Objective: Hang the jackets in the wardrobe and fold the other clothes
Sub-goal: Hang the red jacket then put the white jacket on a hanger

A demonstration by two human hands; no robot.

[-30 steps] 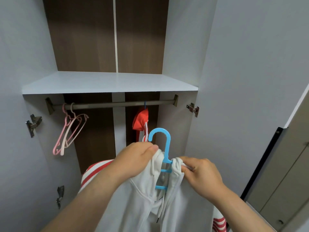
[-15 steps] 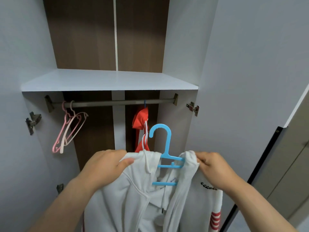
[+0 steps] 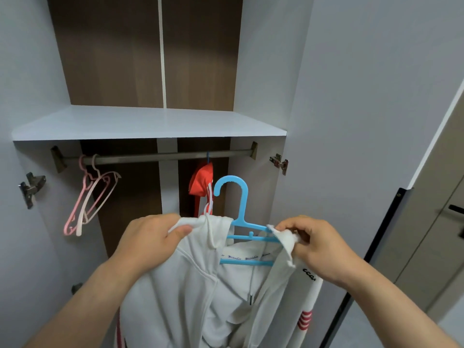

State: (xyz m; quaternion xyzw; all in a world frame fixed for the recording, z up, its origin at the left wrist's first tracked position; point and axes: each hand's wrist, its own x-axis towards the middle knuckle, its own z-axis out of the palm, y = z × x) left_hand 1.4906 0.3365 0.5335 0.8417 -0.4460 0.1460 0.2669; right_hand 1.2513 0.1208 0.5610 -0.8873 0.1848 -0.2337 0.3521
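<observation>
- Soft, even, fairly bright indoor light from above.
- Shadow beneath the white wardrobe shelf dims the grey metal rail.
- Wide-angle bending curves straight lines near the edges.
- Focus sharp throughout.

Both hands hold a white jacket up before an open wardrobe. The left hand pinches the cloth of one shoulder between thumb and fingers. The right hand grips bunched cloth at the other shoulder, over one end of a blue hanger. The hanger sits inside the jacket's neck, its hook upright and free, below the rail. Red stripes show low on the sleeve. Two pink hangers hang bare at the rail's left end. Near its middle hangs a red jacket, seemingly from a thin blue hook, mostly hidden. A pale shelf lies just above the rail.
</observation>
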